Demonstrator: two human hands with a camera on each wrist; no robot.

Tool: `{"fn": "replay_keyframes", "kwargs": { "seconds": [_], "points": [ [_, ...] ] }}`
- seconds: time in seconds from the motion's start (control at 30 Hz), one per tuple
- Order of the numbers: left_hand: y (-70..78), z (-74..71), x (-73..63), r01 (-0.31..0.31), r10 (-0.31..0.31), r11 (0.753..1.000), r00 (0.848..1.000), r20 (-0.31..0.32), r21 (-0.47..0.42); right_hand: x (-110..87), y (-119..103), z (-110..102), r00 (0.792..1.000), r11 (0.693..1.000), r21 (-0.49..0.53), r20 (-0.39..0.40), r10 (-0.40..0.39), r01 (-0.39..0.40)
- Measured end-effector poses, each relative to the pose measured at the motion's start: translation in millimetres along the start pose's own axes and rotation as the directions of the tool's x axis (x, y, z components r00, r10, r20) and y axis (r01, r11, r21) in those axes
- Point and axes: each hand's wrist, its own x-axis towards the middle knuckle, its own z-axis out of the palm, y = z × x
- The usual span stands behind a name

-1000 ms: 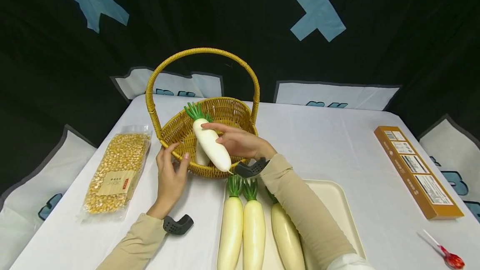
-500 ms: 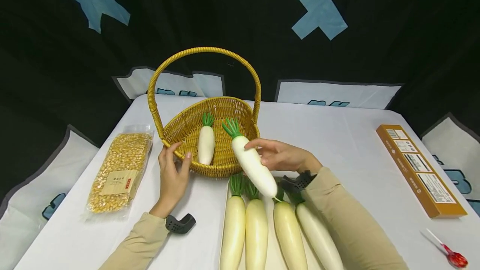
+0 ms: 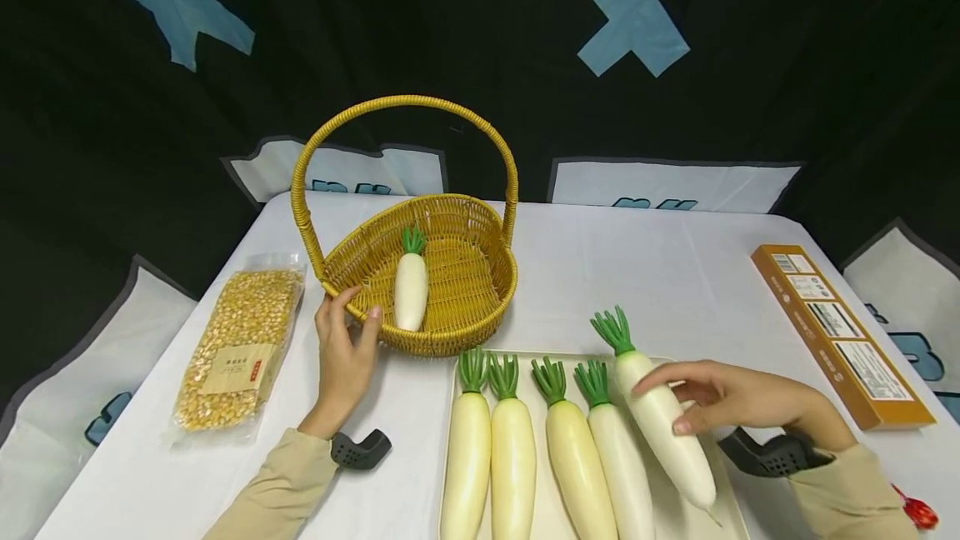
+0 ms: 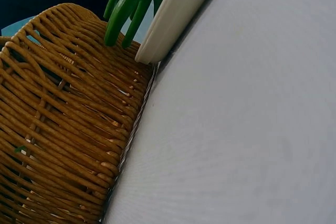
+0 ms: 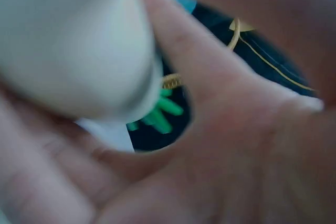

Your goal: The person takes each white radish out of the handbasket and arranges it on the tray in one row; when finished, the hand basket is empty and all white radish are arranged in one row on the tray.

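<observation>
My right hand [image 3: 738,398] grips a white radish [image 3: 663,419] with green leaves, held tilted over the right side of a cream tray [image 3: 731,482]. In the right wrist view that radish [image 5: 79,45] fills the space between thumb and fingers, blurred. My left hand [image 3: 345,361] holds the front-left rim of a yellow wicker basket [image 3: 465,273], fingers over the edge. Inside the basket lies one white radish [image 3: 411,290], leaves pointing away. Only the basket's woven side [image 4: 68,114] shows in the left wrist view, beside the tray's edge [image 4: 173,19]; the hand itself is out of that view.
Several radishes [image 3: 513,457] lie side by side in the tray, leaves toward the basket. A bag of corn kernels [image 3: 236,348] lies left of the basket. On the right are a long brown box [image 3: 840,340] and a red lollipop [image 3: 918,513]. The basket's tall handle [image 3: 405,101] arches above it.
My right hand has carried its radish out from over the basket, rightward and nearer, to the tray's right side. My left hand has stayed on the basket rim.
</observation>
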Motion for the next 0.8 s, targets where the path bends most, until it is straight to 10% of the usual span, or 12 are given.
{"fn": "replay_keyframes", "kwargs": {
  "seconds": [0.23, 0.63, 0.8],
  "points": [
    [0.5, -0.5, 0.6, -0.009, 0.009, 1.000, 1.000, -0.004, 0.011, -29.6, 13, 34, 0.977, 0.979, -0.032, -0.083, 0.197, -0.201],
    [-1.3, 0.1, -0.4, 0.006, -0.006, 1.000, 1.000, 0.009, 0.029, -24.3, 21, 58, 0.936, 0.955, -0.001, -0.200, 0.290, -0.297],
    [-1.6, 0.1, -0.1, -0.002, 0.002, 1.000, 1.000, 0.007, 0.027, -20.7, 23, 62, 0.953, 0.962, -0.101, -0.198, 0.230, -0.253]
  ]
}}
